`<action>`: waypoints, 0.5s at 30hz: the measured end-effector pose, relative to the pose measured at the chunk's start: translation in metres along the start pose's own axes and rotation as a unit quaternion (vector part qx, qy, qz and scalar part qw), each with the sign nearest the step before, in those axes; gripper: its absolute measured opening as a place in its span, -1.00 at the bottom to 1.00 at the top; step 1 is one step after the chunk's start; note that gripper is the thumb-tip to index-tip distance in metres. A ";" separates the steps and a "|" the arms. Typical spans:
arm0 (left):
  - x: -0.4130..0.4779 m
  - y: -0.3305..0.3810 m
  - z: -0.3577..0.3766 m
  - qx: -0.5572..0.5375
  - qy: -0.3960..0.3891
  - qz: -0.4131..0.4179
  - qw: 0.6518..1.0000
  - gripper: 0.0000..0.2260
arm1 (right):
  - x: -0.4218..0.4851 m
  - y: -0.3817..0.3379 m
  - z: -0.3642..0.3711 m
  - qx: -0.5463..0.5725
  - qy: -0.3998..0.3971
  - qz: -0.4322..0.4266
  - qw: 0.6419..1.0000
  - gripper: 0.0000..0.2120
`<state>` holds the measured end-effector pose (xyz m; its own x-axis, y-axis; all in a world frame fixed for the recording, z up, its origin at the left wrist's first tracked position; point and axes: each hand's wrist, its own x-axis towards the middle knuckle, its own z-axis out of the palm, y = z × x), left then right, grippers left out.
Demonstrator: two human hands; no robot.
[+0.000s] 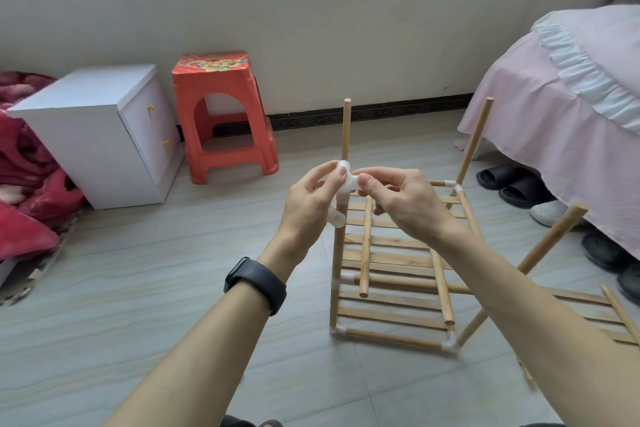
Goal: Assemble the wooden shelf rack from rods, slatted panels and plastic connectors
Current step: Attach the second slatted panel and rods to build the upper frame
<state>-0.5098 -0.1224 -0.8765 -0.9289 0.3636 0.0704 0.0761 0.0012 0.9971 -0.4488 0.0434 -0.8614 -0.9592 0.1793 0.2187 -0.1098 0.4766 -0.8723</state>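
Together left hand (311,199), right hand (407,203) pinch connector (341,201) — caught between curled fingers (367,184).

Our two bare forearms reach up from the bottom of the frame and meet at its centre, where our left hand (311,199) and right hand (403,199), fingers curled, pinch the white connector (347,185) between thumbs and fingertips.
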 end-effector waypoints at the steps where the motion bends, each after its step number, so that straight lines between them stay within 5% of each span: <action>1: -0.002 0.003 0.000 0.000 -0.004 -0.005 1.000 -0.67 | -0.001 -0.001 0.001 -0.003 0.002 0.002 1.000 -0.70; 9: -0.023 0.031 0.002 -0.015 0.136 0.052 0.989 -0.62 | -0.040 -0.003 -0.007 -0.004 0.045 0.015 0.999 -0.50; 15: -0.040 0.050 0.052 -0.078 -0.007 0.065 0.995 -0.43 | -0.074 -0.012 -0.026 0.091 0.024 -0.036 0.995 -0.53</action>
<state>-0.4501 -0.0889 -0.8313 -0.9093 0.3651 0.1998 0.1367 -0.1915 0.9719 -0.3694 0.0467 -0.8552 -0.9339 0.1937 0.3005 -0.2273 0.3270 -0.9173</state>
